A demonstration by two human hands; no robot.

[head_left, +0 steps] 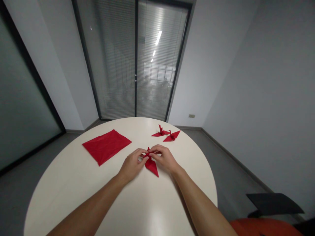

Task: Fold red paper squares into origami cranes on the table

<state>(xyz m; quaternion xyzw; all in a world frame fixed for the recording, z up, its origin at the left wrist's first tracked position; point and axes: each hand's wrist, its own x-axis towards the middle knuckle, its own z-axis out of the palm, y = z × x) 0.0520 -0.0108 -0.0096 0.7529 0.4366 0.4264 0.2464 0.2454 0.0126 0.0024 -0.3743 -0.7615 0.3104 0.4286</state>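
Observation:
My left hand (131,165) and my right hand (164,158) meet over the middle of a round white table (73,190). Both pinch a small folded red paper figure (152,166), fingers closed on its upper end. Its pointed lower part sticks out toward me between the hands. Two finished red paper cranes (161,132) (172,136) stand side by side farther back on the right. A flat stack of red square paper sheets (106,146) lies to the left of my hands.
The table's far edge faces glass doors with closed blinds (135,65). At lower right, off the table, are an orange seat (265,227) and a dark flat chair part (273,203). Grey floor surrounds the table.

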